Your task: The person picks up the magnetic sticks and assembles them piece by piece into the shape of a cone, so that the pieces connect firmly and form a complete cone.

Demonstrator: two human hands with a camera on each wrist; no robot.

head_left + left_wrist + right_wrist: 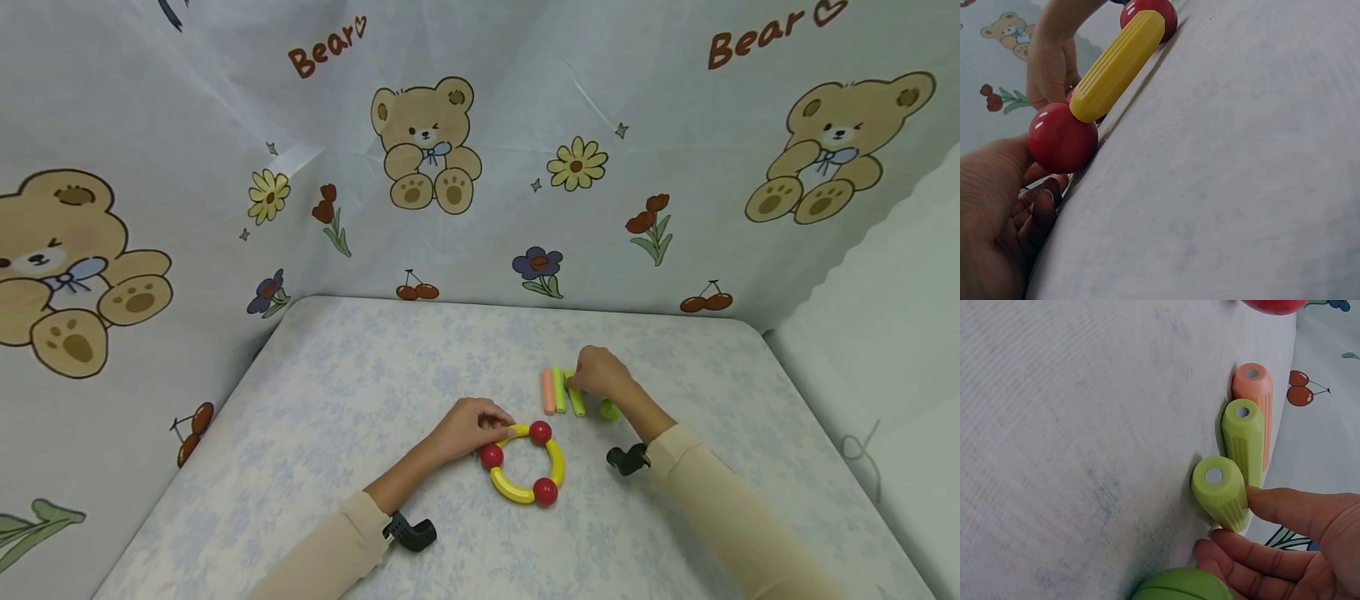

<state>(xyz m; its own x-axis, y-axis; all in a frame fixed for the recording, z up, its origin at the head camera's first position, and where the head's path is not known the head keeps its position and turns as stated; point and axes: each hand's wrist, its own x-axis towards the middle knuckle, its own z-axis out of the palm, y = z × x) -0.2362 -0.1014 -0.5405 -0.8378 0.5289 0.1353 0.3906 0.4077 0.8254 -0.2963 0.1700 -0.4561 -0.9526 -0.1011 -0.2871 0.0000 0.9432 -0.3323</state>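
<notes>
A ring of yellow curved rods [556,463] joined by red balls [545,492] lies on the table. My left hand [471,428] pinches the curved rod at the ring's upper left, beside a red ball [1064,138]; its fingertips are partly hidden. To the right, my right hand [602,372] has thumb and fingers about a light green magnetic stick [1216,481], pinching its sides. A second green stick [559,391] and an orange stick [548,392] lie side by side just left of it. Close under the right hand sits a green ball [608,409].
The table [360,358] has a pale mottled cover. Behind it hangs a bear-print cloth [510,100], and a white wall surface [885,333] with a thin cord stands at the right. Black wrist cameras [411,532] are strapped to both wrists.
</notes>
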